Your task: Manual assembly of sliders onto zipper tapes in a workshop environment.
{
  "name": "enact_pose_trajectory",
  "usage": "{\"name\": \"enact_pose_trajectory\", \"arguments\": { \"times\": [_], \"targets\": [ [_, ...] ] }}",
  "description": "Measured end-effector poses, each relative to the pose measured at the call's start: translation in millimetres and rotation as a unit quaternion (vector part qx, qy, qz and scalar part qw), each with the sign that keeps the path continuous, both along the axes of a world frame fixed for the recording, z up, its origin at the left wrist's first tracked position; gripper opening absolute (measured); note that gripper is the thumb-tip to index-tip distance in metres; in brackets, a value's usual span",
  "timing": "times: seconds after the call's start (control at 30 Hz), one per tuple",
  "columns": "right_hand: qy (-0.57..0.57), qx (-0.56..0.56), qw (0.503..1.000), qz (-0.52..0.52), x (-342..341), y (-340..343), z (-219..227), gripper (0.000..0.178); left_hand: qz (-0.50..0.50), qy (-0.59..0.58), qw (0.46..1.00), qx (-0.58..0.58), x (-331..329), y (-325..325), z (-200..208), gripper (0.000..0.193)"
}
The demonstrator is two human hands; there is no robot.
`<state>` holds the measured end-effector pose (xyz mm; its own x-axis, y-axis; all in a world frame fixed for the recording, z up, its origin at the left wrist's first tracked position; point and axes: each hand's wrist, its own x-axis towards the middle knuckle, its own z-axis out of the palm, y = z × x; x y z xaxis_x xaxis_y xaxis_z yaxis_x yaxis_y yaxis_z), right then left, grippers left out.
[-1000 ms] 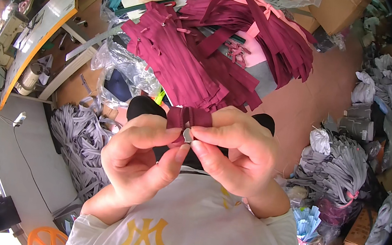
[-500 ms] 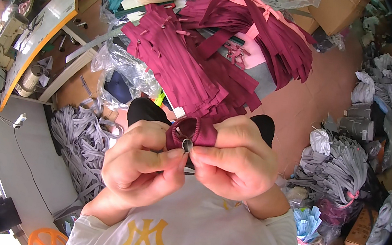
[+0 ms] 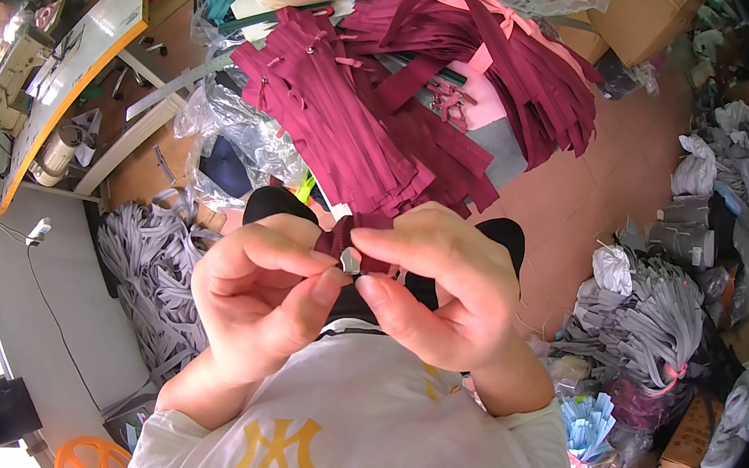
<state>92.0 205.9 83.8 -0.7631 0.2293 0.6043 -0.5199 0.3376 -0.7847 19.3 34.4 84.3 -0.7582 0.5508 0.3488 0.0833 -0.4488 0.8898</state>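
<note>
In front of my chest, a maroon zipper (image 3: pixel 370 265) with a ribbed edge is held between both hands. A small silver metal slider (image 3: pixel 351 260) sits at its near end. My left hand (image 3: pixel 258 280) pinches at the slider's left side with thumb and forefinger. My right hand (image 3: pixel 444 287) has its forefinger and thumb bent round the slider's right side, on the zipper. The fingers partly hide where the slider meets the tape. Beyond my hands lies a stack of maroon zipper strips (image 3: pixel 323 126), several with small pink pulls.
A second maroon bundle (image 3: pixel 547 96), tied with a pink band (image 3: pixel 491 21), lies farther right, near loose pink pulls (image 3: pixel 450 103). Grey strips (image 3: pixel 149 269) heap on the left, more (image 3: pixel 641 315) on the right. A table (image 3: pixel 82 68) with an orange edge stands left. Cardboard boxes (image 3: pixel 643 23) are behind.
The zipper's loop has folded down and away, so less of it shows. My fingers have shifted around the slider, and my right forefinger has come over its top.
</note>
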Motion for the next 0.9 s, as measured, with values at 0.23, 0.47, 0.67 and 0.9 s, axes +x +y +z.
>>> {"name": "enact_pose_trajectory", "arguments": {
  "times": [0.23, 0.47, 0.67, 0.9],
  "targets": [
    [0.02, 0.02, 1.0, -0.006, 1, 3, -4, 0.032, 0.018, -0.046, 0.998, -0.024, 2, 0, -1, 0.025],
    [0.1, 0.053, 0.993, -0.038, -3, -2, -8, 0.032, 0.076, 0.234, 0.966, -0.075, -9, 0, 0, 0.022],
    [0.131, 0.06, 0.99, -0.006, 1, -4, -2, 0.034, 0.073, 0.326, 0.941, -0.057, -11, 1, 6, 0.025],
    [0.13, 0.068, 0.988, -0.057, 2, -12, -1, 0.027, 0.1, 0.365, 0.925, -0.036, -9, 9, 1, 0.026]
  ]
}}
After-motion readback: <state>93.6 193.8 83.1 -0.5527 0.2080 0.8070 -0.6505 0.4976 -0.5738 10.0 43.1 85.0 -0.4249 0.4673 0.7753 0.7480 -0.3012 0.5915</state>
